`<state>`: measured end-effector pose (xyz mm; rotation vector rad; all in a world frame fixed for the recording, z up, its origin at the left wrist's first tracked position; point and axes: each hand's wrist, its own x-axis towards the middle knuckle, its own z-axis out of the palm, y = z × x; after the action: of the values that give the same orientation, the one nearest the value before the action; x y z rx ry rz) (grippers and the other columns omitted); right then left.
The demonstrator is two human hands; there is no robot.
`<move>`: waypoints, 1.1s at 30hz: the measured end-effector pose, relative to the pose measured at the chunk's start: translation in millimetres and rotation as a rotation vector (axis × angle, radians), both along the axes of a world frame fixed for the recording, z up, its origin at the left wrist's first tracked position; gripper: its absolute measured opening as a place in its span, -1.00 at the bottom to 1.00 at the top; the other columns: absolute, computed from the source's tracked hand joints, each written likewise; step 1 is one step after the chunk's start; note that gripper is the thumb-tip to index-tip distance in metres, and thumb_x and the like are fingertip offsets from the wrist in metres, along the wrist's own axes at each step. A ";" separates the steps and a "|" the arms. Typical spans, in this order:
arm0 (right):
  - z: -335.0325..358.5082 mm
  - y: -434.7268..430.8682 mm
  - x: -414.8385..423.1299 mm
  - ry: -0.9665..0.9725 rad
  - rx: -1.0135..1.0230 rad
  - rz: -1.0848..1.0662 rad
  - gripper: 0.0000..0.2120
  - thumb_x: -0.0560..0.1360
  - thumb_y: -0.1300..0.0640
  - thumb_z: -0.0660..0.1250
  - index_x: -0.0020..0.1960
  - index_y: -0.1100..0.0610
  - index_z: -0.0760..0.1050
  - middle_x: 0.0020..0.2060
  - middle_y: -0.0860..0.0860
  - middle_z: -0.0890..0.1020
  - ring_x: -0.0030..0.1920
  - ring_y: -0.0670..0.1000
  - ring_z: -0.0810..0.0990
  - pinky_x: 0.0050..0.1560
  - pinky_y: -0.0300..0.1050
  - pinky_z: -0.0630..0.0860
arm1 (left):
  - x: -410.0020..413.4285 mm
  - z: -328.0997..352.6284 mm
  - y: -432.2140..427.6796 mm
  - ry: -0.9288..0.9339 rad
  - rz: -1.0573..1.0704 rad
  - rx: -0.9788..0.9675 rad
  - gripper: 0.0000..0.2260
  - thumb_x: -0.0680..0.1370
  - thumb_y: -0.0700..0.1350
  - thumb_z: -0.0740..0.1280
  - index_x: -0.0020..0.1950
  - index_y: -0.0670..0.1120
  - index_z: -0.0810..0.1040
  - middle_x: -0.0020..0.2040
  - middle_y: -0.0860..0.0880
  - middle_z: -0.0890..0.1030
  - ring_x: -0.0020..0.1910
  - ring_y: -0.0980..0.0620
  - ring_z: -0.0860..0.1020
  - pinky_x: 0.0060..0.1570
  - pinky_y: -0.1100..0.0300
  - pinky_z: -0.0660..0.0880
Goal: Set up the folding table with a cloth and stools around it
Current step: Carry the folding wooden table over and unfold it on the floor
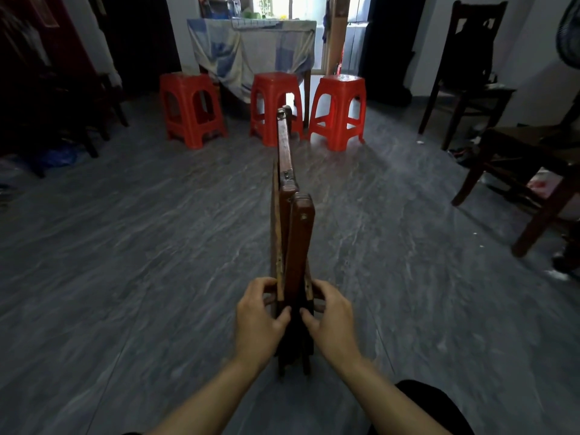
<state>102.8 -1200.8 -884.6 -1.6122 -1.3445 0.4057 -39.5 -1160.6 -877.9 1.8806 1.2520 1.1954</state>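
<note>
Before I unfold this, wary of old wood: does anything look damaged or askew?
The folded dark wooden table shows a pale, worn edge on its left panel, above the left hand. Nothing else stands out.

Three stools (276,108) stand behind folded table (293,233).

Folded wooden table (300,243), upright, edge-on

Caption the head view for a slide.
Left hand and right hand grip the folded table on edge; three red stools stand beyond.
</note>
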 end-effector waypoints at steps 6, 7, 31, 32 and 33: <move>-17.2 -4.3 -17.2 0.022 0.105 -0.096 -0.39 0.39 0.50 0.28 0.40 0.15 0.42 0.19 0.03 0.52 0.22 -0.36 0.41 0.27 -0.46 0.32 | 5.2 -12.1 -5.8 0.069 -0.039 0.141 -0.51 0.34 -0.32 0.44 0.18 0.00 0.41 0.14 0.13 0.41 0.11 0.13 0.51 0.10 0.11 0.52; -18.2 -4.3 -15.7 0.015 0.123 -0.094 -0.38 0.39 0.51 0.29 0.41 0.16 0.42 0.22 0.01 0.52 0.24 -0.33 0.42 0.31 -0.40 0.34 | 5.8 -14.0 -6.1 0.062 -0.055 0.172 -0.55 0.36 -0.33 0.43 0.19 -0.05 0.43 0.15 0.09 0.42 0.12 0.12 0.49 0.11 0.11 0.51; 36.7 8.5 76.0 -0.317 0.157 -0.003 -0.45 0.34 0.52 0.32 0.24 0.13 0.60 0.03 -0.01 0.68 0.05 -0.13 0.61 0.16 -0.51 0.37 | -94.9 57.8 23.0 0.448 -0.008 0.443 -0.50 0.25 -0.37 0.49 0.18 -0.21 0.57 0.17 -0.11 0.55 0.15 -0.03 0.52 0.22 0.23 0.41; 39.0 9.1 78.2 -0.325 0.158 0.000 -0.47 0.34 0.52 0.33 0.22 0.13 0.61 0.01 -0.01 0.68 0.02 -0.17 0.59 0.13 -0.55 0.34 | -99.3 64.4 23.4 0.486 -0.027 0.464 -0.49 0.25 -0.36 0.51 0.20 -0.21 0.56 0.18 -0.11 0.55 0.17 -0.04 0.52 0.22 0.20 0.43; 42.5 9.5 79.6 -0.334 0.158 0.008 -0.49 0.36 0.52 0.33 0.21 0.13 0.61 -0.01 -0.02 0.67 0.00 -0.20 0.57 0.10 -0.59 0.33 | -103.2 71.3 24.2 0.528 -0.052 0.485 -0.47 0.26 -0.35 0.52 0.22 -0.21 0.56 0.20 -0.11 0.54 0.19 -0.04 0.51 0.22 0.16 0.45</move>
<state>182.4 -1191.3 -842.1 -1.5888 -1.5884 0.0310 -142.7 -1136.4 -806.6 2.6992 1.2296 1.0760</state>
